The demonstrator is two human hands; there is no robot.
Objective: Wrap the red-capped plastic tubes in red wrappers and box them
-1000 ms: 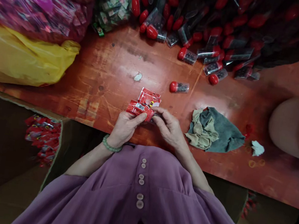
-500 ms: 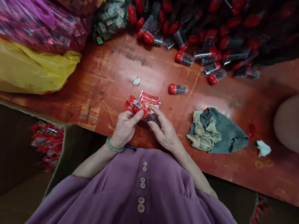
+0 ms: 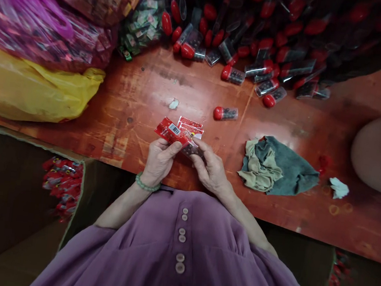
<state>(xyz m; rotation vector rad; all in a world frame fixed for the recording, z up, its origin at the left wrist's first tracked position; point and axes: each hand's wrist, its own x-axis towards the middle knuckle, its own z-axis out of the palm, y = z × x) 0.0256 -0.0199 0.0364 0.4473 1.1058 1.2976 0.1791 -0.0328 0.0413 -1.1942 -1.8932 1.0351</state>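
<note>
Left hand (image 3: 158, 160) clenched on red packet (image 3: 170, 131), thumb across it. Right hand (image 3: 210, 167) pinched clear vial (image 3: 191, 150), poking out of the packet's end. Both held just above near edge of table (image 3: 141, 91), over small stack of packets (image 3: 190, 128). Lone red-capped vial (image 3: 226, 114) lay just right of and beyond the stack. Rag (image 3: 277, 166) sat well right of the stack. Vial pile (image 3: 257, 36) heaped far beyond the stack. Yellow bag (image 3: 31, 88) lay well left of the stack. Box of packets (image 3: 60, 183) seen below table edge, left of the stack. Bead bracelet (image 3: 146, 185) worn on left wrist.
</note>
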